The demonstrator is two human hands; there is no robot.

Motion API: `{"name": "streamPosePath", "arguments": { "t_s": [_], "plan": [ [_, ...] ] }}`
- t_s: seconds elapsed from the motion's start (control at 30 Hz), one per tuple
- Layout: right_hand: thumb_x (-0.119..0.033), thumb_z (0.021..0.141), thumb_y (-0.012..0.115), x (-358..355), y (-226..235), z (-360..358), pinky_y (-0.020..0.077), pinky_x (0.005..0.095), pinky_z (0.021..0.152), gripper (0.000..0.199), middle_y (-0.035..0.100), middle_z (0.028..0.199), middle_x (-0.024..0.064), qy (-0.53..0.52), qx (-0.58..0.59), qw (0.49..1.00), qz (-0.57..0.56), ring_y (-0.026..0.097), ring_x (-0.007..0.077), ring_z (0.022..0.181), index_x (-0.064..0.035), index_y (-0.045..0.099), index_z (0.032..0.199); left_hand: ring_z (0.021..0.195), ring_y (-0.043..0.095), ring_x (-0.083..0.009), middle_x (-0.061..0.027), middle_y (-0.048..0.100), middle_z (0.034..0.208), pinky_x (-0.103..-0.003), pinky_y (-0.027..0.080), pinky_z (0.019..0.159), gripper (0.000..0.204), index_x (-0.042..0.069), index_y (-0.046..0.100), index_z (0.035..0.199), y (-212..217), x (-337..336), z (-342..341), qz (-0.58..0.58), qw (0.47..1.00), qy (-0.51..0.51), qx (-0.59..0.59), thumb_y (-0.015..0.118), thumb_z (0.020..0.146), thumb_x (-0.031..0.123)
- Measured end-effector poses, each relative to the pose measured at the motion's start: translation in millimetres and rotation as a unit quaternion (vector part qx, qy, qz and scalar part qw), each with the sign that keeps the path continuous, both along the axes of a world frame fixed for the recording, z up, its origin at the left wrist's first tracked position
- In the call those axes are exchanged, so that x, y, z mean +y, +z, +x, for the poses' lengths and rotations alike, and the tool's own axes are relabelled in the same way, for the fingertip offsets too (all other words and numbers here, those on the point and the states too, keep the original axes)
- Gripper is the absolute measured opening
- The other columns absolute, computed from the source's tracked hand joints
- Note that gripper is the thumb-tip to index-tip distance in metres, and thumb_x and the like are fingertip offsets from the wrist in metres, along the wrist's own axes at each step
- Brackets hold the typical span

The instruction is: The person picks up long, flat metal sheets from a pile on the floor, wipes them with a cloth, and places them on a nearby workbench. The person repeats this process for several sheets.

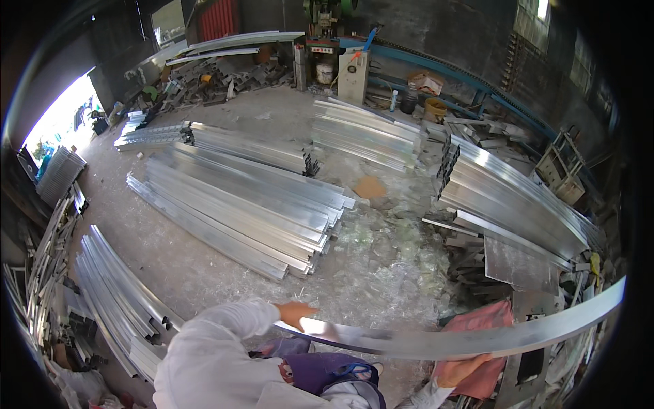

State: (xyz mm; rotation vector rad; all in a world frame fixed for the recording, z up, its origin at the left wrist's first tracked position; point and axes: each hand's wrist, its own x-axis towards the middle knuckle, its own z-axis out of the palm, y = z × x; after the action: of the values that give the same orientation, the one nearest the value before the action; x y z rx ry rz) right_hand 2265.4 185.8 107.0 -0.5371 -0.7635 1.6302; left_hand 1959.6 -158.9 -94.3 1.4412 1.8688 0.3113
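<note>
A long, shiny aluminium profile runs across in front of me, its far right part reaching toward the right rim of the view. At its left end my left hand grips it, white sleeve behind. My right hand is closed on the near edge further right, with the fingers partly hidden by the metal. Below the profile, near my right hand, hangs a red cloth. Purple fabric shows at my body.
Several aluminium profiles lie stacked ahead, with further stacks at the left, far middle and right. Clear plastic film covers part of the floor. A machine and a blue conveyor frame stand at the back.
</note>
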Motion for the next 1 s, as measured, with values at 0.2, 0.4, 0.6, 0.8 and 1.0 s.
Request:
{"name": "streamPosePath", "arguments": {
  "t_s": [0.2,0.4,0.6,0.8,1.0],
  "plan": [
    [-0.024,0.088,0.060,24.4,48.3,4.5,0.0461,0.0336,0.090,0.049,0.056,0.116,0.0114,-0.005,-0.366,0.894,0.258,0.055,0.0189,0.102,0.0012,0.046,0.128,0.109,0.058,-0.0319,-0.0166,0.058,0.122,-0.039,0.047,0.091,0.065,0.004,0.046,0.138,156.3,144.3,81.5,0.217,0.940,-0.133,-0.228,0.070,0.086,0.034],
    [-0.032,0.063,0.087,-34.5,107.7,-78.0,0.0488,0.0429,0.080,0.086,0.063,0.101,0.0167,0.084,-0.531,0.660,0.525,0.058,0.0311,0.099,0.0000,0.048,0.133,0.109,0.060,-0.0257,-0.0078,0.064,0.117,-0.042,0.044,0.095,0.050,0.009,0.057,0.126,368.8,144.8,67.0,0.544,0.803,-0.233,-0.076,0.072,0.085,0.031],
    [-0.050,0.065,0.081,-78.5,31.6,-79.5,0.0483,0.0457,0.074,0.080,0.061,0.087,0.0201,0.304,-0.494,0.617,0.532,0.060,0.0379,0.084,-0.0020,0.052,0.122,0.110,0.060,-0.0317,-0.0151,0.067,0.112,-0.054,0.028,0.108,0.058,0.007,0.059,0.125,327.4,129.7,2.4,0.267,0.916,0.047,0.296,0.070,0.081,0.044],
    [-0.054,0.064,0.078,-59.8,-26.0,-40.8,0.0472,0.0452,0.078,0.080,0.062,0.091,0.0215,0.399,-0.538,0.598,0.440,0.061,0.0387,0.090,-0.0026,0.054,0.120,0.097,0.067,-0.0317,-0.0186,0.070,0.102,-0.038,0.051,0.084,0.065,0.008,0.064,0.122,257.4,162.9,0.7,-0.123,0.992,-0.009,0.018,0.067,0.080,0.057],
    [-0.048,0.059,0.081,25.1,-39.8,36.7,0.0450,0.0438,0.082,0.075,0.063,0.095,0.0163,0.407,-0.602,0.530,0.436,0.060,0.0338,0.097,-0.0064,0.057,0.117,0.122,0.053,-0.0318,-0.0223,0.056,0.132,-0.036,0.039,0.102,0.092,0.004,0.048,0.139,185.2,237.2,13.4,-0.374,0.917,-0.099,-0.102,0.065,0.077,0.069]
  ]
}}
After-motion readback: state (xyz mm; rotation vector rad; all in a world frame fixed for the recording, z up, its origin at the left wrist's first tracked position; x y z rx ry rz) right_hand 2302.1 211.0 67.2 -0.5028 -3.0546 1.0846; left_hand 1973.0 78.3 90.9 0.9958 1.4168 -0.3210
